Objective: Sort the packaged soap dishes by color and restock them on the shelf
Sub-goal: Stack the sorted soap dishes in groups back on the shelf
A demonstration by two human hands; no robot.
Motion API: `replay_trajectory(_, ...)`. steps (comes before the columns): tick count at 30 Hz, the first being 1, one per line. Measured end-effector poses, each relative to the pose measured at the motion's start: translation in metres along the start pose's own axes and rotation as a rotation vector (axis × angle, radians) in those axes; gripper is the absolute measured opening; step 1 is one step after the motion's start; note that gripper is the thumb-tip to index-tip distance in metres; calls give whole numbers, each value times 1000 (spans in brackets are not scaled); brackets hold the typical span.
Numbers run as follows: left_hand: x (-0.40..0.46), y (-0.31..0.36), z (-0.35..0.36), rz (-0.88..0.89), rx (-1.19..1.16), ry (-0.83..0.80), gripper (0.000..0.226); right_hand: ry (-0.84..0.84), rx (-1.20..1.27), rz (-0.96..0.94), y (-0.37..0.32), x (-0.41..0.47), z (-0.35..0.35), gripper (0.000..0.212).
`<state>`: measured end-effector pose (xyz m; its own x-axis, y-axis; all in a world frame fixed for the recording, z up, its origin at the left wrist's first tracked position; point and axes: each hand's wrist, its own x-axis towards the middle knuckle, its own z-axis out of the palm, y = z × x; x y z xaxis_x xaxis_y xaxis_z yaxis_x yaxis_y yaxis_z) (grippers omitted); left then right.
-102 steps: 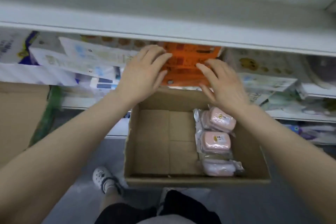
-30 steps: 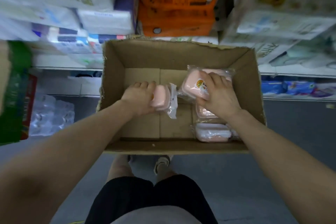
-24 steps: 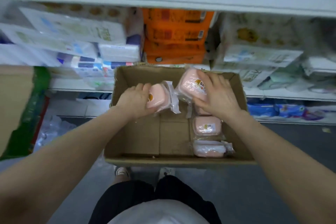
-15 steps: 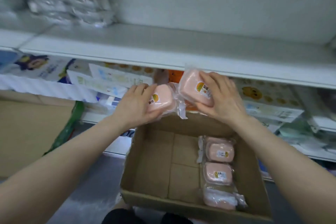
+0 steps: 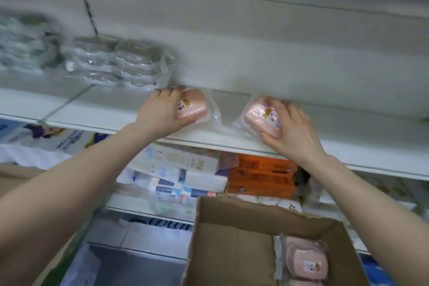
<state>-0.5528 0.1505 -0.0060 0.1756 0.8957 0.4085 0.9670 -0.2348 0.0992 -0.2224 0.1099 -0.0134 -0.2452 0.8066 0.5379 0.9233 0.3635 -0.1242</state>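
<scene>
My left hand [image 5: 162, 114] grips a pink packaged soap dish [image 5: 196, 105] that sits on the white shelf [image 5: 111, 109]. To its right, my right hand [image 5: 292, 130] holds a second pink packaged soap dish [image 5: 255, 116], tilted on the same shelf near the front edge. Stacks of grey packaged soap dishes [image 5: 125, 62] stand on the shelf just left of my left hand. Below, a cardboard box [image 5: 232, 244] holds more pink packaged soap dishes [image 5: 306, 260] at its right side.
The shelf below carries tissue packs [image 5: 181, 169] and an orange package [image 5: 262, 176]. More grey wrapped packs [image 5: 23, 46] lie at the far left of the upper shelf. The white back wall [image 5: 278, 42] rises behind the shelf.
Both hands have lifted the two pink soap dishes from above the box up onto the upper shelf. The camera has tilted upward.
</scene>
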Motion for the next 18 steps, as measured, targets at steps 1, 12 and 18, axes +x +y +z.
replay_trajectory(1,12,-6,4,-7,10,-31,92,-5,-15,10,0,7,6,78)
replay_trajectory(12,77,-3,34,-135,60,-272,59,-153,-138,43,1,64,45,80)
replay_trajectory(18,74,8,20,-85,-134,-212,67,-197,-141,2,10,68,44,79)
